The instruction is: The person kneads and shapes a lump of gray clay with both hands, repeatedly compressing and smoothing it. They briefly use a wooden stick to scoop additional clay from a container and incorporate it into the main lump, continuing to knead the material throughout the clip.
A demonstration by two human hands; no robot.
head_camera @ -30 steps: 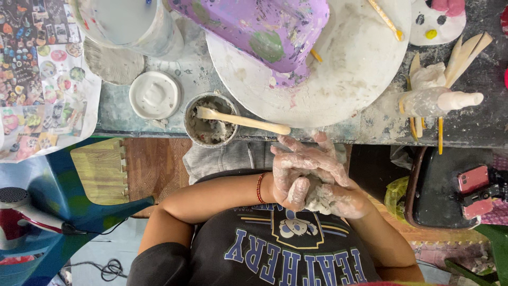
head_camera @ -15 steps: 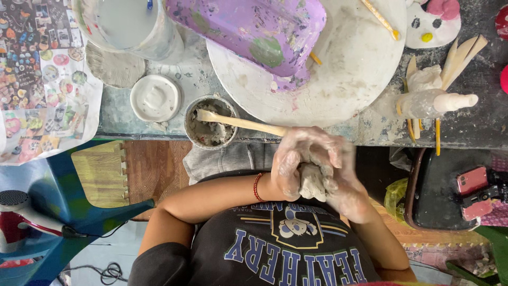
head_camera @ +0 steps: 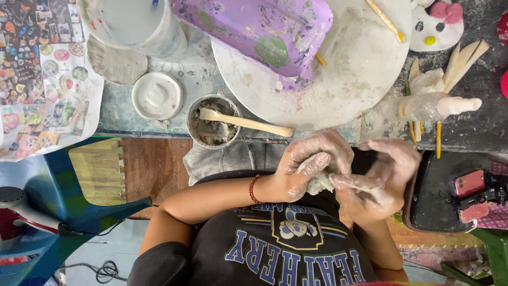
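Note:
My left hand (head_camera: 312,161), with a red bracelet on its wrist, and my right hand (head_camera: 383,177) are pressed together in front of my chest, just below the table edge. Both are smeared with wet grey clay. Between them they grip a small lump of grey clay (head_camera: 320,184). My left fingers curl over its top, and my right palm cups it from the right. Most of the lump is hidden by my fingers.
On the table stand a round white board (head_camera: 360,69) bearing a purple paint-stained box (head_camera: 259,32), a small cup of slip (head_camera: 211,132) with a wooden stick (head_camera: 248,123), a white lid (head_camera: 157,95), a white bucket (head_camera: 132,21), a spray bottle (head_camera: 428,106) and wooden tools (head_camera: 465,55). A pink phone (head_camera: 468,185) sits right.
My hands have turned around the clay lump. The right hand slid from on top of the left out to the right side, and both hands rose a little toward the table edge.

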